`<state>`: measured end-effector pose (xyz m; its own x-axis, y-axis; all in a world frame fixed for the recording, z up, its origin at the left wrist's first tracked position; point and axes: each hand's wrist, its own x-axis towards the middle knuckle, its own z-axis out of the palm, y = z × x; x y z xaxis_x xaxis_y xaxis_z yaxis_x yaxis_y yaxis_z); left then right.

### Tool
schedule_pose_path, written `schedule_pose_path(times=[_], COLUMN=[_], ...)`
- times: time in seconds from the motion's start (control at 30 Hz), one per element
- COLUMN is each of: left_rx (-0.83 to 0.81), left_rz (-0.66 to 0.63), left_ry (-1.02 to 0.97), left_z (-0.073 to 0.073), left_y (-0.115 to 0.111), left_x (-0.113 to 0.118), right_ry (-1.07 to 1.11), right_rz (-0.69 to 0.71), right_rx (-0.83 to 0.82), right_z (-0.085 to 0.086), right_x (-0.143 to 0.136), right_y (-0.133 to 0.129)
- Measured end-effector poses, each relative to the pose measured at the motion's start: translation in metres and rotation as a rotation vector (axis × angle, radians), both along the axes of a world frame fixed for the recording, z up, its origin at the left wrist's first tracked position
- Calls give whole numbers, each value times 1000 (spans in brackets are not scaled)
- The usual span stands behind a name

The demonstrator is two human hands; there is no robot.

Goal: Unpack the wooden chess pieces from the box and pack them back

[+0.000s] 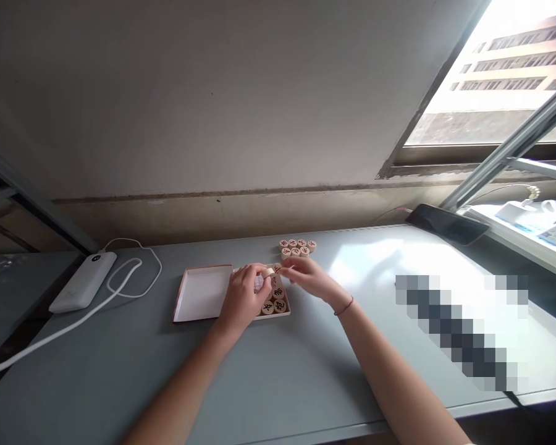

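Observation:
My left hand [248, 290] is over the box, with a pale round Chinese chess piece [269, 272] between its thumb and fingers. Just to the right, my right hand [306, 275] pinches with its fingertips at a second piece [278, 268] bearing a red mark, partly hidden by the fingers. Beneath them lies the shallow box tray [278, 316], where several pieces with black characters [279, 306] sit face up. Part of the tray's contents is covered by my left hand. Behind the tray, several pieces with red characters [295, 251] stand grouped in rows on the table.
The box lid [204, 293] lies open side up left of the tray. A white power bank [83, 281] with a white cable [65, 327] is at the far left. A dark phone [447, 222] leans at the back right. A blurred-out dark strip [463, 334] lies at the right.

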<state>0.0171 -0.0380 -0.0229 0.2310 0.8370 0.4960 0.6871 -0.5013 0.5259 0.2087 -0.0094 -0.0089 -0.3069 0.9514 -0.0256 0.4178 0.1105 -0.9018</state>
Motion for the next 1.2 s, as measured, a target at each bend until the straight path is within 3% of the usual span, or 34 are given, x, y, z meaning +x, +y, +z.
schedule_pose_path(times=[0.13,0.2,0.4,0.67,0.77,0.93,0.97,1.2], left_rx=[40,47,59,110,113,-3,-37,-244], left_rz=[-66,-87,-162,-170,-133,5,30,60], left_ry=[-3,44,117,129,87,-39,-69,-283], left_z=[0,1,-1,3,5,9,10,18], left_y=[-3,-5,-5,-7,-8,-8,-8,-12], left_x=[0,1,2,3,4,6,5,10], right_ry=[-240,-365,-436,-499,-425,-101,-99,-131], right_rz=[-347,-439,-489,-542,-451,110,149,66], right_rx=[-6,-43,-40,-8,82,319,361,614], right_z=[-1,-7,-23,-21,-12,5,7,7], right_x=[37,55,70,66,56,15,6,-24], right_y=[10,15,24,25,17,-8,-13,-30])
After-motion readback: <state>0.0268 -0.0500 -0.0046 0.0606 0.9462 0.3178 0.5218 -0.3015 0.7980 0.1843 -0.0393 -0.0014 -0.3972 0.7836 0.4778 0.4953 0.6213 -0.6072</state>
